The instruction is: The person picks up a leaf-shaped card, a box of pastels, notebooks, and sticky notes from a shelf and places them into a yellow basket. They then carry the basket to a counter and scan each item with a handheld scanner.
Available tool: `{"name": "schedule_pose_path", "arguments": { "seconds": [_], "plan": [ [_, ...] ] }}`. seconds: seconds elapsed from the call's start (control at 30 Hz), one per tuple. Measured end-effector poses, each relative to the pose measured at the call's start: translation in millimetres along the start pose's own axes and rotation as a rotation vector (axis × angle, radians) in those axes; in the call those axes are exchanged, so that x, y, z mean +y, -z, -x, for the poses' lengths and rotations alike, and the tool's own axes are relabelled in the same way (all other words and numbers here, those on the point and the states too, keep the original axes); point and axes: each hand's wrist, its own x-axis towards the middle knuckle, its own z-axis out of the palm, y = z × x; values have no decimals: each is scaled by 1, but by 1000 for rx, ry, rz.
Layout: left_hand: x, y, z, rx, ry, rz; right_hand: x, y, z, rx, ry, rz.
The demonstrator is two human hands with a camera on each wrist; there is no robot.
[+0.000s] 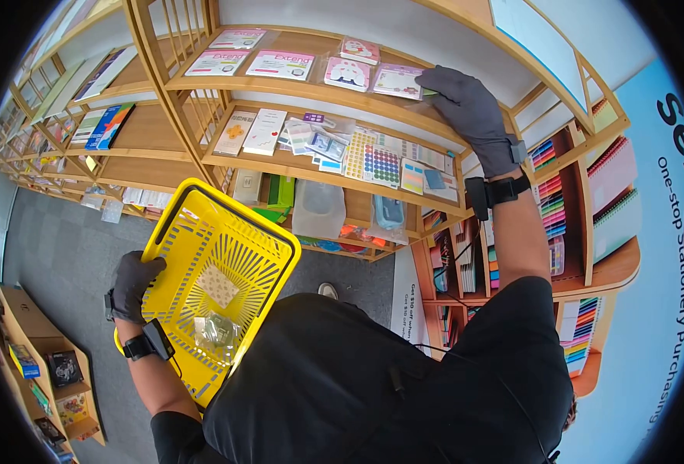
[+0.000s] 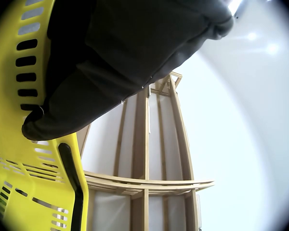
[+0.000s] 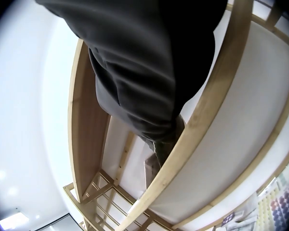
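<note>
My gloved left hand (image 1: 135, 284) grips the side of a yellow shopping basket (image 1: 280, 246), its thumb over the inner wall. The left wrist view shows that glove (image 2: 120, 57) against the slotted basket wall (image 2: 26, 159). In the basket lie a patterned tan packet (image 1: 218, 286) and a clear plastic-wrapped item (image 1: 218, 332). My gloved right hand (image 1: 466, 100) reaches onto the upper shelf, fingertips at the right end of a pink-and-white packet (image 1: 396, 80). In the right wrist view the glove (image 3: 135, 72) hides most of its fingertips; I cannot tell whether they pinch the packet.
Left of that packet are a pink cartoon packet (image 1: 347, 73) and several "Extend" packs (image 1: 280, 65). Sticker sheets (image 1: 381, 164) cover the shelf below. Coloured pens (image 1: 552, 209) fill a rack at right. A low wooden display (image 1: 40, 340) stands at left.
</note>
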Motion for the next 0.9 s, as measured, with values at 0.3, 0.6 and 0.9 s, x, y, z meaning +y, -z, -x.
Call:
{"name": "schedule_pose_path", "arguments": {
  "seconds": [0.3,0.6,0.9],
  "plan": [
    [-20,5,-6,-1,-5,-3,-6,-18,-21,41,-45,-38],
    [-50,10,-28,90,-78,-280,-46,9,-8,266,-241,-320],
    [-27,9,-23,25,-82,-254,-294,-65,-15,-237,510,-803]
  ]
}}
